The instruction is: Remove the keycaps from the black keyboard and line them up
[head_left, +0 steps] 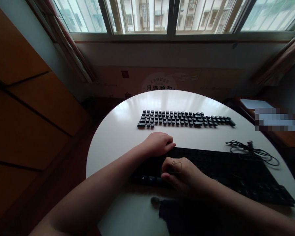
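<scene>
A black keyboard (236, 170) lies across the near part of the round white table (118, 131). My left hand (158, 143) rests on the keyboard's far left edge with its fingers curled and pressed together. My right hand (180, 175) is closed in a pinch over the keyboard's left part; what it holds is too dark to make out. Several black keycaps (184, 118) are laid out in rows on the table beyond the keyboard.
The keyboard's black cable (250, 150) lies coiled at the right. A dark cloth (186, 213) and a small brush-like item (155, 200) sit at the near edge. Wooden cabinets stand at the left, windows at the back.
</scene>
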Action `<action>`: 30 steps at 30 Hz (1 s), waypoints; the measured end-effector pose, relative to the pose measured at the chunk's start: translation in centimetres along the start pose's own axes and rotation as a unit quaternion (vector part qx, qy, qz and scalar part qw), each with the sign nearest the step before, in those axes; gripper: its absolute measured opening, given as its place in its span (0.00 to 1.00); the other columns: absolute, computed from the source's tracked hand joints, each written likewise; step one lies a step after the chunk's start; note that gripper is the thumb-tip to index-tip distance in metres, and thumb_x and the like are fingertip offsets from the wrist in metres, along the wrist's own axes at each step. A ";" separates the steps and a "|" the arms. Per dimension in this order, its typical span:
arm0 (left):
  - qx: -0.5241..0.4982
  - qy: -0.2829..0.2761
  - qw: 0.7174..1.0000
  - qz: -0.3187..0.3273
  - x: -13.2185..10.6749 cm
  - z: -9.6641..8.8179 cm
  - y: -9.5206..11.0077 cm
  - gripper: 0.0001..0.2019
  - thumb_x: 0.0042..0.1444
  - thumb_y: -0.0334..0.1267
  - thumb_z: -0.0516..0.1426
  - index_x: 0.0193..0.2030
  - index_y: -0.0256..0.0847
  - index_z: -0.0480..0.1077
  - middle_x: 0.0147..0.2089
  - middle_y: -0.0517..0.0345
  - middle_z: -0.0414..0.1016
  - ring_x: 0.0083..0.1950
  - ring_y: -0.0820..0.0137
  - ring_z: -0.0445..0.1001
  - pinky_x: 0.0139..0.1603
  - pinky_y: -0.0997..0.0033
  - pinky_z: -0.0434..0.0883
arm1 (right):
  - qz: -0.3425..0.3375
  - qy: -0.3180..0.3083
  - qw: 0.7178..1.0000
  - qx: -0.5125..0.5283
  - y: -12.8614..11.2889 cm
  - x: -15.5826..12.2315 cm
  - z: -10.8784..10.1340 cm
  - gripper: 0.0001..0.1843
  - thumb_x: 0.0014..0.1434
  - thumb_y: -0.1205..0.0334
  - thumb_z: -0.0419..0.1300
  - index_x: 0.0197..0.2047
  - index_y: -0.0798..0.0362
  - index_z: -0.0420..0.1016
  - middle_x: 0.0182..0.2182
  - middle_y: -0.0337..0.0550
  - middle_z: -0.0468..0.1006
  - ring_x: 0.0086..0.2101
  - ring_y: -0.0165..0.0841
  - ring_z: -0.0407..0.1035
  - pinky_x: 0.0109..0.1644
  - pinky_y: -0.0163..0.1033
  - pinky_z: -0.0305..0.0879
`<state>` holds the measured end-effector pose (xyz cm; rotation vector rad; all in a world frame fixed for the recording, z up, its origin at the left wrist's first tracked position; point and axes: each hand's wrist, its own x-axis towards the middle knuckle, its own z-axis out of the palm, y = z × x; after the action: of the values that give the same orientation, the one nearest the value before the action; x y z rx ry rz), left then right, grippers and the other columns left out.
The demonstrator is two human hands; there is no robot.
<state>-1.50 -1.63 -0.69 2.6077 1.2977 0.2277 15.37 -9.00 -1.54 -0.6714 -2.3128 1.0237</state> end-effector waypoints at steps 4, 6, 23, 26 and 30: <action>-0.002 0.002 1.000 -0.003 0.0 0.0 0.0 0.14 0.65 0.44 0.56 0.29 0.42 0.73 0.34 0.57 0.79 0.34 0.66 0.74 0.31 0.69 0.62 | 0.015 0.022 0.999 0.026 0.3 -0.3 0.1 0.10 0.67 0.57 0.57 0.37 0.54 0.68 0.26 0.37 0.71 0.24 0.25 0.61 0.30 0.30 0.55; -0.004 0.005 1.000 -0.005 0.0 0.2 -0.1 0.14 0.65 0.44 0.56 0.30 0.42 0.73 0.34 0.57 0.79 0.35 0.65 0.73 0.31 0.69 0.62 | 0.020 0.046 0.997 0.051 0.5 -0.5 0.3 0.12 0.68 0.55 0.56 0.37 0.54 0.67 0.25 0.36 0.69 0.23 0.25 0.60 0.30 0.30 0.55; -0.219 0.085 0.962 0.138 -1.8 -2.9 0.2 0.09 0.67 0.42 0.56 0.45 0.39 0.74 0.45 0.52 0.77 0.45 0.65 0.74 0.46 0.67 0.71 | 0.042 0.166 0.982 -0.079 0.7 0.0 -4.0 0.10 0.72 0.55 0.52 0.41 0.52 0.66 0.25 0.34 0.68 0.23 0.26 0.60 0.30 0.31 0.56; -0.247 0.091 0.952 0.154 -1.9 -2.9 0.5 0.08 0.63 0.39 0.62 0.45 0.39 0.74 0.43 0.53 0.77 0.42 0.68 0.75 0.44 0.69 0.73 | 0.039 0.172 0.980 -0.096 1.1 -0.1 -4.6 0.10 0.72 0.55 0.52 0.42 0.52 0.66 0.24 0.33 0.67 0.22 0.25 0.59 0.28 0.30 0.55; -0.262 0.086 0.950 0.150 -1.7 -2.7 0.3 0.05 0.62 0.34 0.62 0.44 0.39 0.75 0.43 0.54 0.77 0.40 0.70 0.75 0.42 0.71 0.74 | 0.003 0.168 0.978 -0.120 0.6 0.0 -4.8 0.10 0.72 0.56 0.51 0.41 0.52 0.66 0.25 0.33 0.68 0.21 0.25 0.60 0.27 0.29 0.56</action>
<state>-2.89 -2.84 1.92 2.3338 0.7352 0.7527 18.50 -6.18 0.75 -0.8724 -2.1502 0.5811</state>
